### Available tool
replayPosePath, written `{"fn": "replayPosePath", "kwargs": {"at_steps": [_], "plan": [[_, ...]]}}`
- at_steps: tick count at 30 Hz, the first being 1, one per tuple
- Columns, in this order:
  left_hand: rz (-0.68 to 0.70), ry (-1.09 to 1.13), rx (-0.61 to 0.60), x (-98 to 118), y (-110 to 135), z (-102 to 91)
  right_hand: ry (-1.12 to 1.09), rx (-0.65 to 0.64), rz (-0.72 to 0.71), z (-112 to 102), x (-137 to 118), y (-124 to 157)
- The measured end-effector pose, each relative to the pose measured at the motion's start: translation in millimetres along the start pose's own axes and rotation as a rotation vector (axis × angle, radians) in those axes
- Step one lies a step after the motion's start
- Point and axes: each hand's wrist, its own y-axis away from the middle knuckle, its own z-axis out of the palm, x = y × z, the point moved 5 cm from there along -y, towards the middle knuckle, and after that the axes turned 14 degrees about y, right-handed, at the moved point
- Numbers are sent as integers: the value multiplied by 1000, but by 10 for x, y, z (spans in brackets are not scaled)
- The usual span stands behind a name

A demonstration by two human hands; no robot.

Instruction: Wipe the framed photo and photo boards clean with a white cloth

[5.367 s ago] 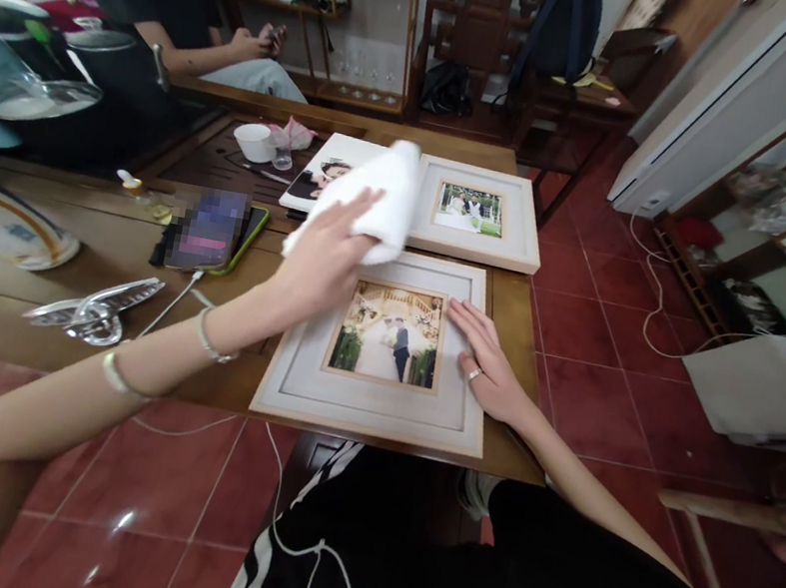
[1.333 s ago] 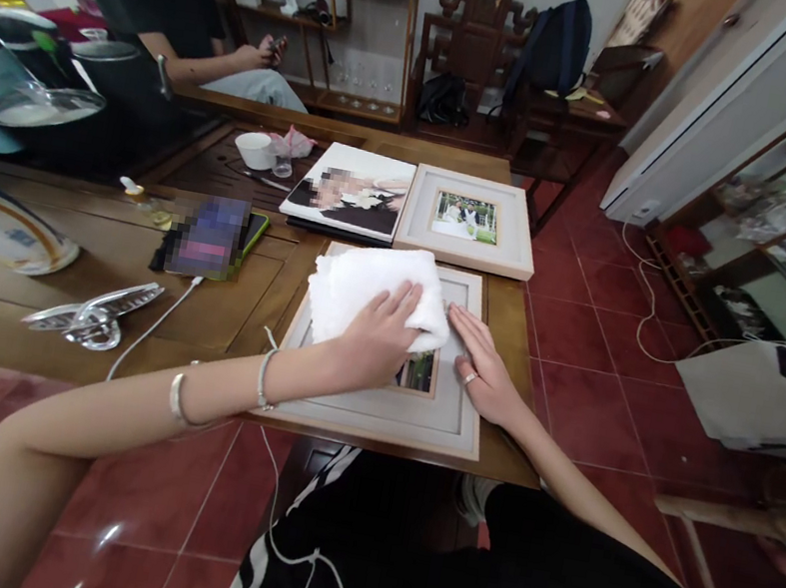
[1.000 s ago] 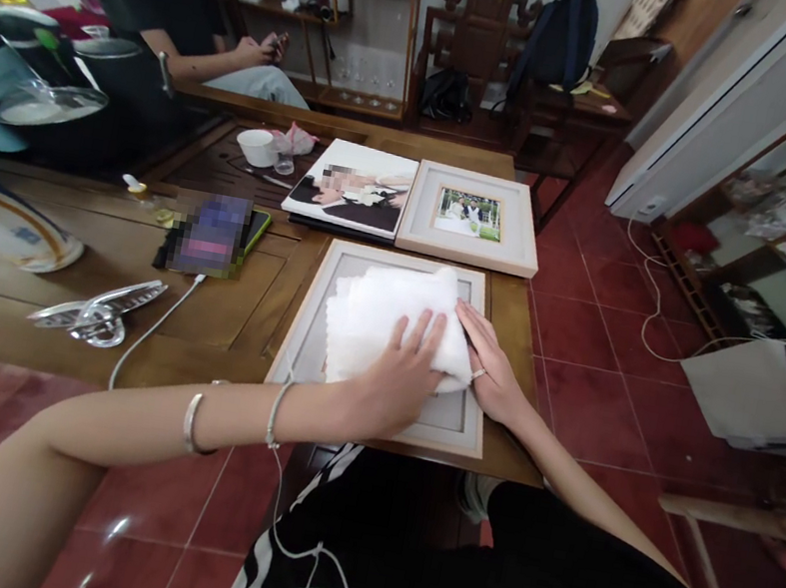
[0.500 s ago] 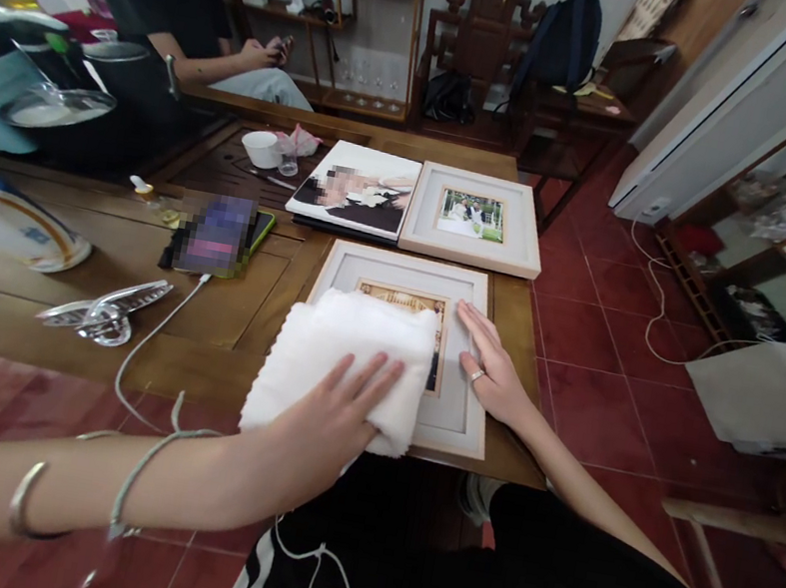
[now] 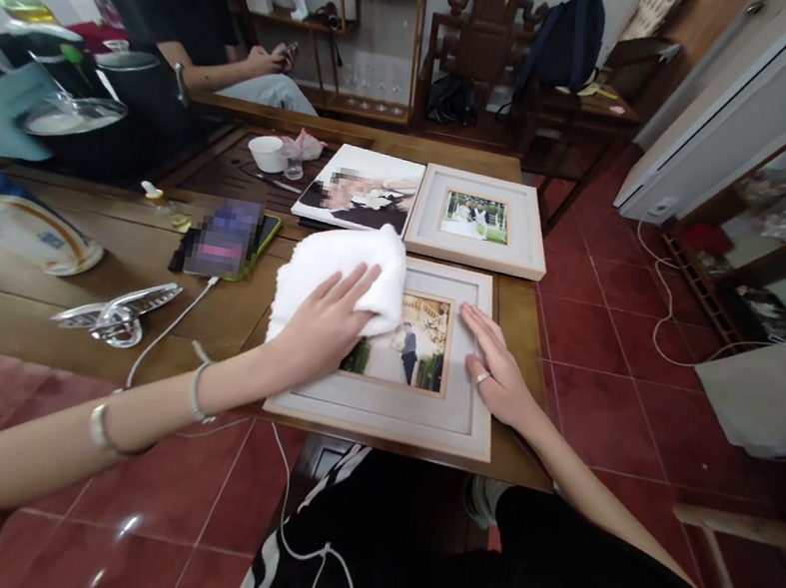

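Observation:
A folded white towel (image 5: 345, 260) covers the upper left part of a picture frame (image 5: 379, 413) and overhangs its left side. My left hand (image 5: 327, 323) presses on the towel from above, its fingers curved over it and the thumb hidden. Inside the frame, a wide pale mat surrounds a photo (image 5: 421, 345) of people outdoors, partly covered by the towel. My right hand (image 5: 497, 368) rests on the right side of the same frame, fingers stretched out and close together, holding nothing. The frame lies flat at the table's front edge.
Behind lie another framed photo (image 5: 532, 217) and a white-edged photo panel (image 5: 340, 163). To the left are a phone (image 5: 224, 239) on a white cable, a shiny metal piece (image 5: 116, 311), a dropper bottle (image 5: 165, 205), a white cup (image 5: 267, 153) and a seated person (image 5: 178, 3).
My left hand and the towel have moved away from me and to the left over the frame, uncovering more of the photo. My right hand stays on the frame's right side.

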Motion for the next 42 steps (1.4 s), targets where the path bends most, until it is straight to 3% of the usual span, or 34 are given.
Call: {"fn": "replayPosePath", "kwargs": {"at_steps": [3,7,9,12,17,23,30,34,38,42], "plan": [[41,75,2,42,-382,-40,-2,-3,-5,0,2,9],[219,157,-113,316,-782,-25,-37,-1,47,10,32,29],[270,123,-150,463,-871,51,-60,8,85,11,45,35],[240,58,-156,583,-884,192,-69,9,113,10,46,30],[191,-36,-127,528,-763,269,-42,-9,57,3,23,9],[125,-78,-74,250,-547,185,22,-19,-23,9,8,-1],[-58,-171,-2,-79,-132,62,11,-10,-23,0,-4,3],[-61,-209,-112,34,72,5,16,-20,-20,0,-6,2],[33,-144,-251,343,402,-95,16,-22,-11,0,-10,-3],[127,-16,-307,574,721,-209,8,-13,-11,-5,-19,-3]]}}
